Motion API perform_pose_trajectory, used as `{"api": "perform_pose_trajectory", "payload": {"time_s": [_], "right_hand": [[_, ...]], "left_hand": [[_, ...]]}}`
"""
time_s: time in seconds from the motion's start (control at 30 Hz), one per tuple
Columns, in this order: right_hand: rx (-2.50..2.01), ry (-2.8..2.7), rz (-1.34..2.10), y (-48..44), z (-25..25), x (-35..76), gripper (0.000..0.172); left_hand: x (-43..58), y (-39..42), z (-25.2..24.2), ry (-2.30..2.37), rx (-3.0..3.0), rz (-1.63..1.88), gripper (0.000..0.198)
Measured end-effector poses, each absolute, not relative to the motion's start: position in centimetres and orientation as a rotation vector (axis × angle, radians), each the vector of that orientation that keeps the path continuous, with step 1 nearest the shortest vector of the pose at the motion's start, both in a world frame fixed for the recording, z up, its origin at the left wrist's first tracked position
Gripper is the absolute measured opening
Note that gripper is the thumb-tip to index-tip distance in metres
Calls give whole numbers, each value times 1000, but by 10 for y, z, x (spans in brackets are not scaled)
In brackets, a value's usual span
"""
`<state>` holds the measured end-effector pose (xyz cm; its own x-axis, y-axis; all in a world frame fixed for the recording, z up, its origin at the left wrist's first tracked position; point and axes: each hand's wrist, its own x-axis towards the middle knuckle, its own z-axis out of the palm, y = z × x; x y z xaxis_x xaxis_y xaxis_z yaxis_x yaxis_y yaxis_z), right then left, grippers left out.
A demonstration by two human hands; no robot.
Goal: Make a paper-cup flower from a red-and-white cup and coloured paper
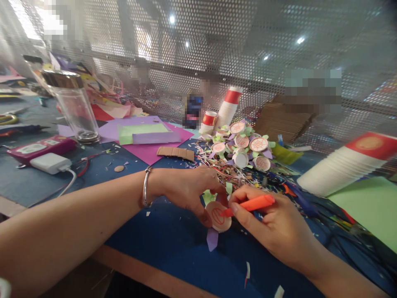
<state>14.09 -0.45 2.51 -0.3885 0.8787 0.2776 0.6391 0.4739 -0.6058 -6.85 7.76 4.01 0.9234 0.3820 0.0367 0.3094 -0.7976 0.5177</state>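
My left hand (198, 192), with a silver bangle at its wrist, grips a small round turtle-like paper craft (221, 221) by its edge. Green and purple paper tabs stick out from the craft's pale disc, and curved orange-red lines mark its face. In my right hand (273, 223) is an orange marker (252, 205), its tip on or very close to the disc. Behind my hands lies a pile of similar paper crafts (242, 142), several of them with red line patterns on top.
Stacked paper cups (350, 165) lean at the right beside green paper (372, 207). A glass bottle (77, 107), a magenta power strip (40, 151) and a white charger (51, 162) stand left. Cardboard (175, 153), purple paper (139, 151) and paper scraps lie further back, before a perforated metal screen (173, 54).
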Motion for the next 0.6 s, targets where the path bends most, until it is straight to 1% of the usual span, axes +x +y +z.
{"api": "perform_pose_trajectory", "payload": {"time_s": [0.17, 0.4, 0.6], "right_hand": [[-1278, -2195, 529, -6, 27, 142, 18], [-1249, -2183, 488, -5, 28, 143, 20], [-1236, -2130, 462, -2, 25, 141, 17]], "left_hand": [[-68, 78, 40, 493, 2562, 166, 50], [-69, 75, 43, 514, 2578, 139, 47], [-68, 76, 42, 508, 2549, 159, 48]]}}
